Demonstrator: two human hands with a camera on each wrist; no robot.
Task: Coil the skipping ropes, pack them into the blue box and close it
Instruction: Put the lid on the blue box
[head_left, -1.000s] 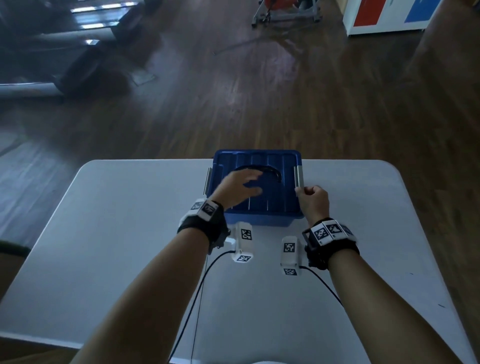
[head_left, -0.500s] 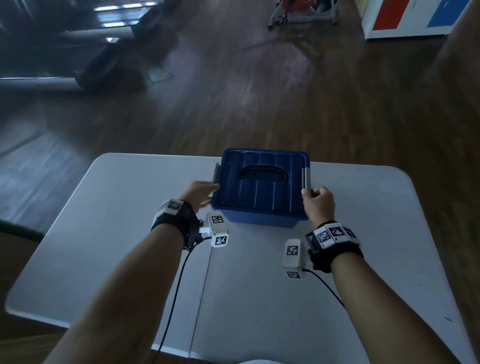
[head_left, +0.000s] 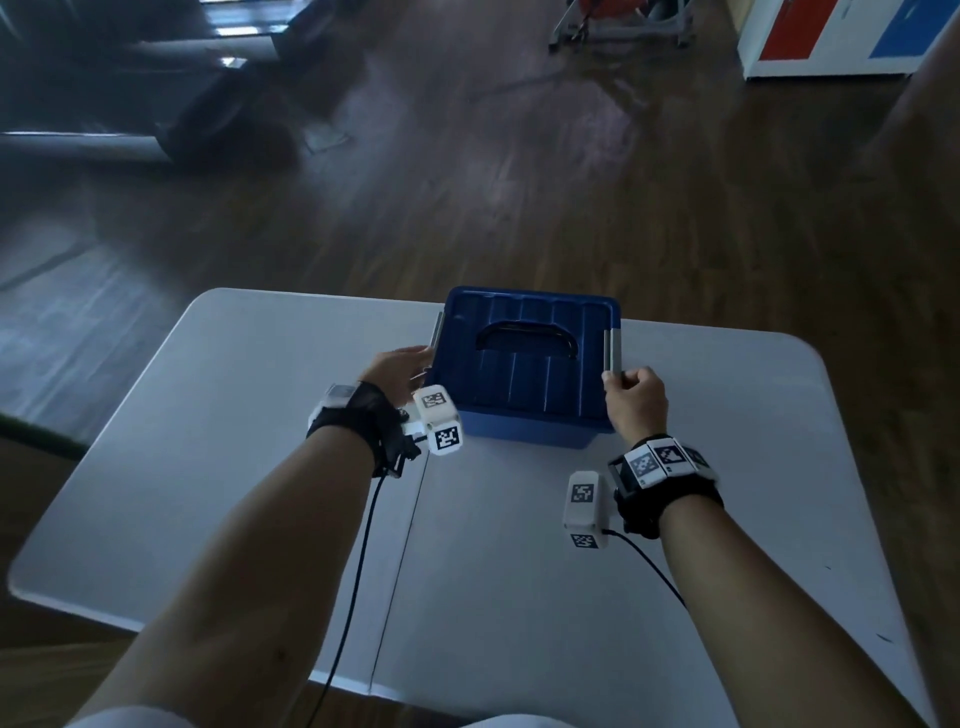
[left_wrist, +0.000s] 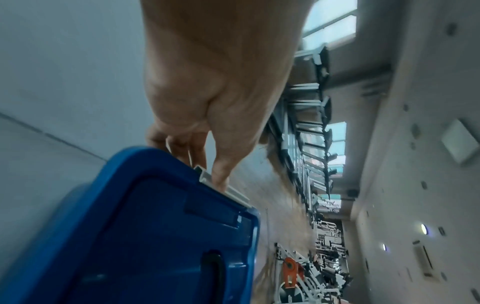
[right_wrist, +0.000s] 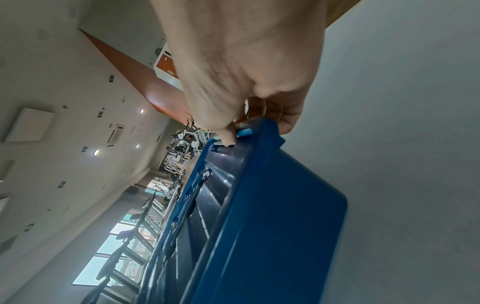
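Grey plastic latches sit under both sets of fingers: the left hand (head_left: 397, 375) has its thumb on the left latch (left_wrist: 222, 188) with the fingers curled beneath the rim, and the right hand (head_left: 636, 400) is curled round the near end of the right latch (head_left: 612, 349), thumb pressing on top. Between them stands the blue box (head_left: 524, 410), its ribbed lid (head_left: 530, 364) on and a dark carry handle (head_left: 527, 335) lying flat across the top; whatever is inside is hidden. The box sits near the far edge of the pale grey table (head_left: 208, 441), with bare tabletop to either side and toward the person. Beyond lies dark wooden floor (head_left: 519, 182).
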